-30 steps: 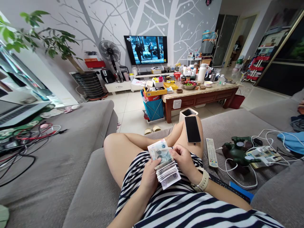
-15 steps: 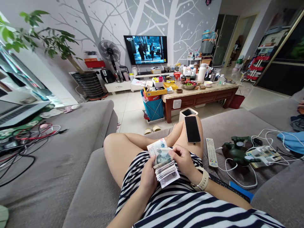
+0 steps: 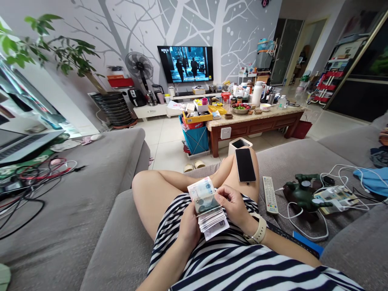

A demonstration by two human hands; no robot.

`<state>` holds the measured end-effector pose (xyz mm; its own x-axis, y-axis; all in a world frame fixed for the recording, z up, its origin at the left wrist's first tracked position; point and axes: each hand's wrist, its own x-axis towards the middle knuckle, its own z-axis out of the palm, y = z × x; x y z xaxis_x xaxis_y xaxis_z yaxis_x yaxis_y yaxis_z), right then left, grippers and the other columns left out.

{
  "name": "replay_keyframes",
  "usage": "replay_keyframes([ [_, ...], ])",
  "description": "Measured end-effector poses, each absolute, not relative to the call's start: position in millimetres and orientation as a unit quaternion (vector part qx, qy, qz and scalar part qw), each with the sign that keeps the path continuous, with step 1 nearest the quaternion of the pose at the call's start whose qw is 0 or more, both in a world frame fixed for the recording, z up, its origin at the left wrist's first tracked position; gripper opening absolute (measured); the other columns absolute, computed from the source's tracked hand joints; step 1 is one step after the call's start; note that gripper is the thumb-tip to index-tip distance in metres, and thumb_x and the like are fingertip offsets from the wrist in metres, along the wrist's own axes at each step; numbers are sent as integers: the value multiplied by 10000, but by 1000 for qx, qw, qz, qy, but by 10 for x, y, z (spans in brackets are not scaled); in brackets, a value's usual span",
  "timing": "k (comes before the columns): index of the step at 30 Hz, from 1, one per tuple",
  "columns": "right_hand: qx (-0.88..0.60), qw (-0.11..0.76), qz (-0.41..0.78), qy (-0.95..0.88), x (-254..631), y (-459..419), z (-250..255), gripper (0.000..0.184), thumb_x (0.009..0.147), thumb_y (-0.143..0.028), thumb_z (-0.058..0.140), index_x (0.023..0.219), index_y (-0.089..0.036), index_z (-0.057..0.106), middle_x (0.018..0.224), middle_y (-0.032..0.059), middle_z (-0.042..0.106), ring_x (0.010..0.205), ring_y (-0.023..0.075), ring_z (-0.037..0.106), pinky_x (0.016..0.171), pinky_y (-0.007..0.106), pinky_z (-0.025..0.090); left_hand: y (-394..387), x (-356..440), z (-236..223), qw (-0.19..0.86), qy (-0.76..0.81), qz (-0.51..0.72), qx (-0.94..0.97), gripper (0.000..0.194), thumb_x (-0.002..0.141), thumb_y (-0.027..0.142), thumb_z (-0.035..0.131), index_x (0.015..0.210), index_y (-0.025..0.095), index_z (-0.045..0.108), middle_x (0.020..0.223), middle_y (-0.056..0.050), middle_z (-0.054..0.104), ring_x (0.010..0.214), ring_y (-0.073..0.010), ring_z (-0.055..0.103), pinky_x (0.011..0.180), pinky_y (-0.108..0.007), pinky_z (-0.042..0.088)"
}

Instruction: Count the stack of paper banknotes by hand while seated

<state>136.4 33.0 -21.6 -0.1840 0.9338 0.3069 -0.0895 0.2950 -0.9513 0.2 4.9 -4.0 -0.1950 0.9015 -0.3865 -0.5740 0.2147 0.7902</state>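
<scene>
A thick stack of banknotes [image 3: 212, 220] is held above my lap, its lower ends fanned in layers and a purple note at the bottom. My left hand [image 3: 190, 226] is closed around the stack's left side. My right hand [image 3: 235, 204], with a pale watch [image 3: 259, 229] on the wrist, pinches the right edge of a greenish note [image 3: 206, 202] at the top, which is bent over. Whiter note ends [image 3: 201, 186] show beyond it. A black-screened phone [image 3: 245, 165] rests on my right thigh.
Right of my leg on the grey sofa lie a remote control [image 3: 270, 195], a dark green figure-like object [image 3: 303, 194] and a power strip [image 3: 336, 200] with white cables. Tangled cables [image 3: 36, 178] and a laptop [image 3: 27, 145] are at left. A cluttered coffee table [image 3: 257, 125] stands ahead.
The top greenish note has bent down toward me between my hands, showing more of the pale notes behind. My hands stay in nearly the same place.
</scene>
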Motion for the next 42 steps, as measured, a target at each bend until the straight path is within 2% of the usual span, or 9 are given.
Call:
replay_keyframes([
  [7, -339, 545, 473, -604, 1373, 324, -225, 230, 899, -369, 584, 785, -173, 618, 710, -1, 576, 665, 148, 504, 631, 257, 411, 66, 12, -24, 591, 516, 596, 174, 142, 628, 283, 702, 645, 143, 712, 602, -58, 726, 681, -259, 700, 683, -355, 554],
  [13, -329, 553, 463, -610, 1381, 301, -225, 238, 912, -356, 577, 764, -174, 617, 690, -6, 562, 650, 141, 495, 618, 253, 392, 60, 17, -27, 612, 491, 595, 174, 155, 632, 289, 697, 678, 143, 721, 624, -61, 738, 741, -281, 717, 714, -378, 567],
  [21, -328, 557, 464, -605, 1378, 296, -219, 222, 904, -363, 591, 793, -174, 626, 710, -3, 574, 662, 144, 510, 629, 256, 401, 52, -2, -81, 623, 476, 594, 177, 117, 589, 161, 676, 699, 146, 712, 678, -54, 757, 824, -288, 723, 780, -379, 564],
  [28, -327, 565, 464, -598, 1381, 286, -222, 225, 901, -379, 595, 799, -181, 628, 719, 6, 592, 663, 150, 527, 626, 263, 411, 62, -2, -90, 644, 454, 591, 172, 164, 685, 255, 666, 765, 128, 733, 722, -72, 765, 846, -283, 723, 763, -365, 573],
  [34, -311, 553, 499, -590, 1377, 281, -203, 267, 924, -386, 560, 748, -187, 589, 607, -18, 564, 576, 139, 511, 606, 269, 405, 60, 4, -62, 656, 446, 591, 146, 238, 772, 272, 601, 879, 112, 742, 860, -92, 779, 879, -271, 719, 787, -361, 563],
  [37, -347, 560, 490, -571, 1361, 321, -248, 276, 867, -400, 635, 708, -188, 557, 637, -27, 524, 588, 130, 467, 570, 253, 376, 64, -1, -86, 645, 454, 596, 155, 213, 725, 272, 657, 857, 125, 738, 851, -84, 778, 881, -277, 715, 796, -365, 555],
  [42, -390, 549, 488, -555, 1346, 383, -321, 336, 831, -439, 665, 670, -190, 507, 611, -47, 461, 570, 118, 396, 534, 242, 331, 49, -21, -113, 663, 422, 588, 193, 288, 630, 289, 747, 851, 105, 726, 844, -102, 770, 862, -294, 708, 801, -382, 536],
])
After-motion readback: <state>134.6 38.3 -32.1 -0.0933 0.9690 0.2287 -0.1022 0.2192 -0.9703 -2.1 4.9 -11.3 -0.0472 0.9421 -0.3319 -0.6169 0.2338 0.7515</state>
